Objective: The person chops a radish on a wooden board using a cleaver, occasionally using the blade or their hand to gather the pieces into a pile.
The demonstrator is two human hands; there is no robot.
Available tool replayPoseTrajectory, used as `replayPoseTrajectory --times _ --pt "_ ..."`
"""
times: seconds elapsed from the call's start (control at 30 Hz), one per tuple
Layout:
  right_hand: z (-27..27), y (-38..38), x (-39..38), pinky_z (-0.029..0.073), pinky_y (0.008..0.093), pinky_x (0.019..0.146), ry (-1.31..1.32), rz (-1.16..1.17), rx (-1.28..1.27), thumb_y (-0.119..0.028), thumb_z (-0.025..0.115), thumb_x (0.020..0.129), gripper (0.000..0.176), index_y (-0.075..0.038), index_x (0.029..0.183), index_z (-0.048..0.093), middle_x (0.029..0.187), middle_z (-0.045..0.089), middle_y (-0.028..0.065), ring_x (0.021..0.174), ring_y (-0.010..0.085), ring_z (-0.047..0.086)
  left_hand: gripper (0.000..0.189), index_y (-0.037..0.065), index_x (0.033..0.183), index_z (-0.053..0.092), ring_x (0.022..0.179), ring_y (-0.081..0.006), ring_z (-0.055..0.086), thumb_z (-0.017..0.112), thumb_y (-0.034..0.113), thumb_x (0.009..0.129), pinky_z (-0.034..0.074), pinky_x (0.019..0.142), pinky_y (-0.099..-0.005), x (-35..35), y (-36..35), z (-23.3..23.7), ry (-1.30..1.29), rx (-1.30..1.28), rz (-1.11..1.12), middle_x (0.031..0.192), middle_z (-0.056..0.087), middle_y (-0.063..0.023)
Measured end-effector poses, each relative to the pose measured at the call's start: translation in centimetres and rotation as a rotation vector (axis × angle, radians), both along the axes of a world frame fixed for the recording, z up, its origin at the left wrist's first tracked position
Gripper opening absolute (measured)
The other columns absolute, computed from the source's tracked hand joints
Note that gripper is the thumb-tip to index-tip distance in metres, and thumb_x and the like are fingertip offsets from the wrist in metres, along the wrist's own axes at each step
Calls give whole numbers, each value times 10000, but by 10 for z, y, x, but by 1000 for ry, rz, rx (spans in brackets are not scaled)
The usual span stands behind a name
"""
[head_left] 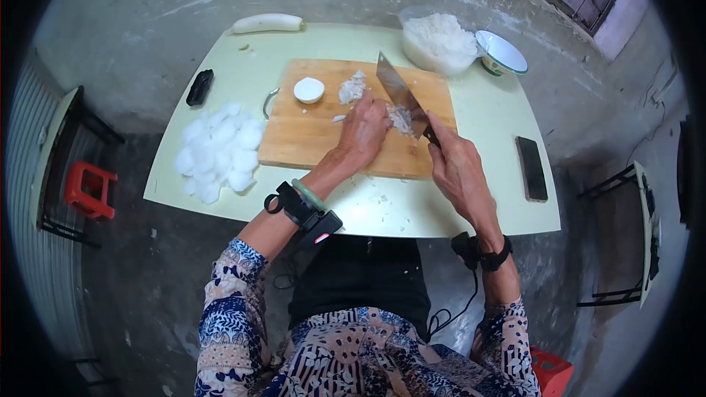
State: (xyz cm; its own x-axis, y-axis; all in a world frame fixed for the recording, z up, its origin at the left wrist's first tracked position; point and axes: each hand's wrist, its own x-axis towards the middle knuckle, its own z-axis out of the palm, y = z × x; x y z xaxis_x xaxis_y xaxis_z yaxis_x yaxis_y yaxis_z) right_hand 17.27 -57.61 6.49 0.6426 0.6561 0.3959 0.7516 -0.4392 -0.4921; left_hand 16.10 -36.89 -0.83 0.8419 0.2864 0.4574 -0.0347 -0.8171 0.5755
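My right hand (460,169) is closed round the handle of a broad cleaver (402,95), its blade angled up and left over the wooden cutting board (316,143). Close to the blade's left side, my left hand (364,126) rests on the board with bent fingers; what lies under them is hidden. Chopped white pieces (401,119) lie between that hand and the blade. A small pile of white shreds (353,87) sits just above my left hand. Left of the pile stands a cut white radish end (309,90).
White slices (220,148) are heaped left of the board. A whole white radish (268,23) lies at the back. A clear bowl of white shreds (440,43) and an enamel bowl (501,53) stand back right. A phone (531,169) lies right, a black object (199,88) left.
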Motion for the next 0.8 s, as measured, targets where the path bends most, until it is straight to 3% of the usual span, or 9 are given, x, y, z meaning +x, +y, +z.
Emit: replayPoseTrajectory --times 0.1,0.2,0.3,0.43,0.7,0.8 --pt "-4 5 -3 509 530 826 -23 -34 21 21 532 921 504 21 1424 498 1071 665 305 940 488 643 160 -16 880 645 947 -397 614 734 117 880 502 840 -494 7 0 -4 -23 12 7 1023 561 -188" --pt "-3 2 1 508 531 830 33 -21 -73 25 530 919 498 30 1416 496 1073 662 307 948 491 639 190 -22 950 652 947 -401 612 735 138 891 505 832 -485 -1 7 1 -61 -21 -49 1023 559 -196" --pt "0 -5 -2 509 531 826 12 -28 44 31 533 912 499 37 1409 496 1061 665 307 939 488 647 321 -52 1079 622 989 -413 595 750 175 892 502 852 -479 -28 7 20 18 48 -59 1051 548 -213" --pt "-10 -5 8 512 528 827 -15 -59 -73 27 535 915 502 37 1415 494 1053 669 302 936 484 652 344 -55 1087 613 1030 -420 579 771 161 871 498 875 -491 -29 3 4 37 153 -108 1079 538 -221" --pt "-8 -6 5 513 527 805 -31 -36 -2 11 541 925 491 40 1413 498 1021 667 295 904 478 647 302 -44 1032 591 1050 -432 575 775 60 816 495 898 -491 7 -2 -4 -84 56 -35 1105 532 -229" --pt "0 -1 1 510 529 810 1 -47 -31 7 539 928 492 41 1417 496 1022 666 294 900 474 647 295 -38 1051 588 1031 -432 582 759 36 822 494 900 -491 10 6 0 41 24 -108 1091 541 -223"
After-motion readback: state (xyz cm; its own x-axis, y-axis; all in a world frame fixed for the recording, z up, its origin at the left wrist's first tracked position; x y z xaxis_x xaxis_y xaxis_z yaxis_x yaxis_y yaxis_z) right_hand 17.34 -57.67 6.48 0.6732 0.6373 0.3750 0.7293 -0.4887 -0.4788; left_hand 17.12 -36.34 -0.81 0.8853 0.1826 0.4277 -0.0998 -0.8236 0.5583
